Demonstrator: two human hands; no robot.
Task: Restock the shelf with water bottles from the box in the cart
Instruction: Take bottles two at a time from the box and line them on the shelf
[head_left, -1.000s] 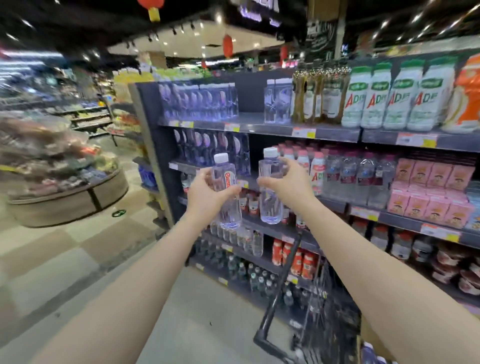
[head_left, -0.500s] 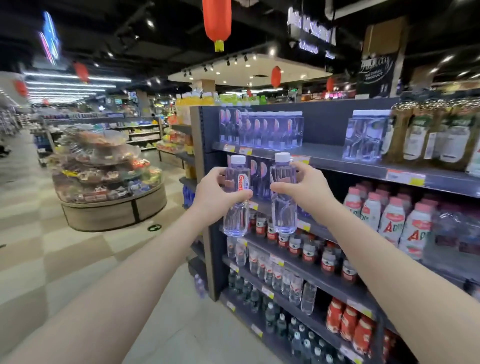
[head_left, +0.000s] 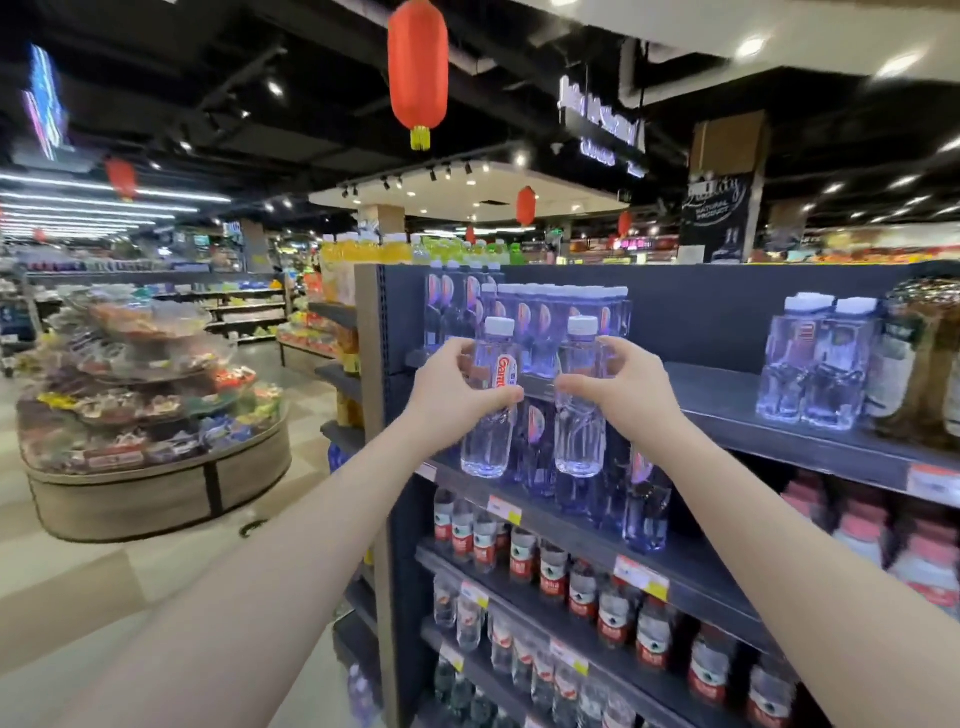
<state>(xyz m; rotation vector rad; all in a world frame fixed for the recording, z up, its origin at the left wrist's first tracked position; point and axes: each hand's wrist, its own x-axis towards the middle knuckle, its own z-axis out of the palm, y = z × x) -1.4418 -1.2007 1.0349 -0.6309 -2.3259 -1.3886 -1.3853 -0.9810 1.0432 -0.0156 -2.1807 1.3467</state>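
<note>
We hold a water bottle in our left hand and another bottle in our right hand, upright before the top shelf.

Two hands are showing, the left hand and the right hand, each gripping one of two held water bottles. To the right of the right hand, two square clear bottles are standing together on the top shelf. Above the hands, five red lanterns are hanging.
</note>
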